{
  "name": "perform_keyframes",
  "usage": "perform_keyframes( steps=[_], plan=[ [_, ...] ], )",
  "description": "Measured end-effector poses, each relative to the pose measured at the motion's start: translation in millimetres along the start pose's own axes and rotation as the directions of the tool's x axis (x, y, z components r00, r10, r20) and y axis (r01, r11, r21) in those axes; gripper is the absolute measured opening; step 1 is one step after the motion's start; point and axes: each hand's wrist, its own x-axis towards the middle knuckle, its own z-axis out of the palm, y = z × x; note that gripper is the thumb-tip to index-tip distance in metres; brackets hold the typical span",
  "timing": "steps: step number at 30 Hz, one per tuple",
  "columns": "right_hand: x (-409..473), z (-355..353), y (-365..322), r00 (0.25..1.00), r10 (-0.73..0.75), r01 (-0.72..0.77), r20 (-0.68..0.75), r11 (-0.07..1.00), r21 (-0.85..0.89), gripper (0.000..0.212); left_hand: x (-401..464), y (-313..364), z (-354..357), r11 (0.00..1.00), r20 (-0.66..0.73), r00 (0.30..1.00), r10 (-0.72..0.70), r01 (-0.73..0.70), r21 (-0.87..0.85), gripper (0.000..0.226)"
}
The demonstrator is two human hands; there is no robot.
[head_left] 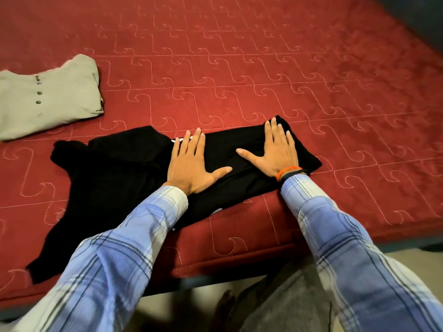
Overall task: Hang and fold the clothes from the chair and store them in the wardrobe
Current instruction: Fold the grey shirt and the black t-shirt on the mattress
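Both hands lie flat, fingers straight, on the black garment at the centre of the frame: left hand mid-cloth, right hand on its folded right end. It rests on the red quilted mattress. Soft, light and limp, it probably creases easily; best gripped at a folded edge.

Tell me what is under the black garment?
The black garment lies on the red quilted mattress. Both hands press it flat; anything beneath its folds is covered.
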Motion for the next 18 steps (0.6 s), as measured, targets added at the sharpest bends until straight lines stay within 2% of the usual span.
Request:
perform_keyframes(
  steps=[2,5,7,9,11,13,16,18],
  plan=[
    [-5.3,-6.5,-9.1,1.000,0.000,0.000,-0.026,1.000,-0.016,0.110,-1.9,1.4,-6.7,0.999,0.023,1.000,-0.001,0.002,-0.035,0.113],
    [-20.2,-11.7,-30.9,0.979,-0.123,0.120,-0.163,0.992,-0.031,0.080,-9.3,3.6,-14.5,0.977,0.000,1.000,-0.001,0.001,-0.215,0.092],
    [-33.4,-13.9,-49.8,0.955,-0.187,0.204,-0.228,0.978,0.051,0.061,-25.5,-0.2,-18.8,0.941,-0.082,0.997,-0.015,-0.013,-0.337,0.074],
    [-41.0,-16.6,-66.6,0.955,-0.194,0.232,-0.222,0.959,0.162,0.053,-40.2,-5.7,-23.3,0.909,-0.203,0.978,-0.045,-0.044,-0.414,0.055],
    [-46.6,-18.2,-89.8,0.943,-0.227,0.282,-0.245,0.934,0.218,0.048,-59.1,-19.1,-31.3,0.868,-0.306,0.942,-0.134,-0.038,-0.495,0.037],
    [-48.3,-18.9,-116.8,0.936,-0.245,0.317,-0.255,0.900,0.299,0.042,-76.0,-35.9,-42.7,0.809,-0.350,0.900,-0.261,0.006,-0.587,0.023],
    [-46.3,-17.8,-159.1,0.961,-0.199,0.269,-0.194,0.835,0.479,0.038,-90.8,-63.9,-60.0,0.699,-0.326,0.824,-0.464,0.114,-0.706,0.011],
    [-44.8,-17.6,-186.5,0.984,-0.165,0.175,-0.070,0.793,0.584,0.046,-96.4,-84.0,-69.3,0.621,-0.253,0.783,-0.568,0.206,-0.756,0.015]
  ],
)
